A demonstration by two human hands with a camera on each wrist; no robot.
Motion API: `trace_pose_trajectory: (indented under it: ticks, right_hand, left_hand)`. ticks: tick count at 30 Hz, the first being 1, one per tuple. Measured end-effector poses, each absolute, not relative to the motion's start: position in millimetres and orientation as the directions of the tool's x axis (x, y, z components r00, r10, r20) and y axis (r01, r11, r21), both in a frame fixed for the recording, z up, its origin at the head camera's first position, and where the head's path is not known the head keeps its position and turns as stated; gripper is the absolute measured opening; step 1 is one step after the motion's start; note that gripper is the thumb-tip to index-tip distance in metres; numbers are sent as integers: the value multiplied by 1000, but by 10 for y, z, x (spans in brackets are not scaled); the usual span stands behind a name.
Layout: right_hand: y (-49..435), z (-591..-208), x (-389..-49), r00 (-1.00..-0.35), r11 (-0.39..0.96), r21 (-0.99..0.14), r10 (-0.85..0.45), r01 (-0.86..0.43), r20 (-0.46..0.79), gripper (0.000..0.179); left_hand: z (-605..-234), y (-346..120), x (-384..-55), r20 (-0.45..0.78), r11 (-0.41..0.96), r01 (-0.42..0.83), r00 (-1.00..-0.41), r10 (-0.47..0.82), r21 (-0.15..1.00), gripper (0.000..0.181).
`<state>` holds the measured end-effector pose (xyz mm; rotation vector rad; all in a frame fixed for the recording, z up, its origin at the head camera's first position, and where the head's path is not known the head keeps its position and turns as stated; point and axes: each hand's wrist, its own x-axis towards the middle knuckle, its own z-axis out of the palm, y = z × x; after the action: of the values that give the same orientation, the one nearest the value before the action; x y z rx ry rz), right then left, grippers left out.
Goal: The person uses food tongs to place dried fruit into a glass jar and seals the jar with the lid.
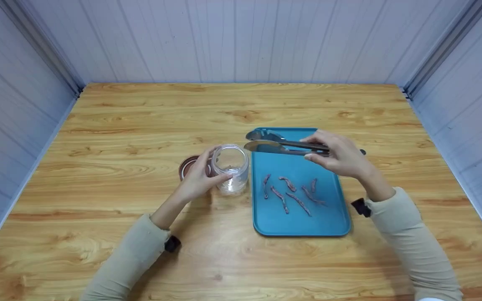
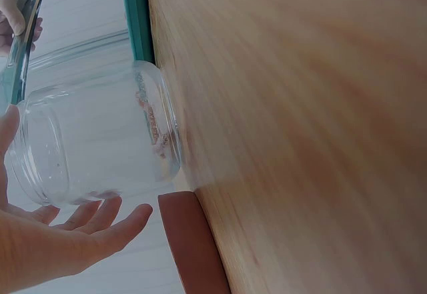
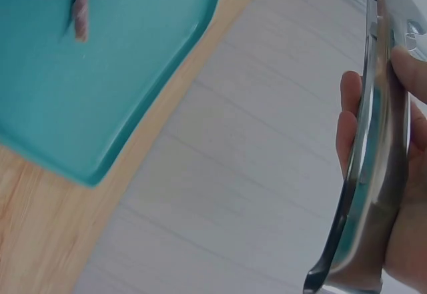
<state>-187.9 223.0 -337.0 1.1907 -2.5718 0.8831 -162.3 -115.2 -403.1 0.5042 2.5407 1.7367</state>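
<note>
Forearms (image 1: 130,253) aslant, hands (image 1: 199,179) round jar (image 1: 236,184), tongs (image 1: 264,146)

Long silvery tongs (image 1: 266,146) in the right fingers (image 1: 317,159) look polished metal; the clear round jar (image 1: 231,184) against the left fingers (image 1: 221,179), smooth and glossy; the blue rectangular tray (image 1: 297,166) below the right fingers, smooth plastic.

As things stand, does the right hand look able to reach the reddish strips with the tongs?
Probably yes: the right hand holds the open tongs, and nothing covers the strips on the tray. The tongs' ends, near the jar, would need moving over.
</note>
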Motion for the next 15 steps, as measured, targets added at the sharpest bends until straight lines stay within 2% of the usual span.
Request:
trace_pose_trajectory:
  ticks: [15]
  right_hand:
    - [2696,-3398,-1788,-768,600,-486,-553,-636,322,35]
  left_hand:
    - [-3684,-1080,-1444,143,326,233,-950,278,916,70]
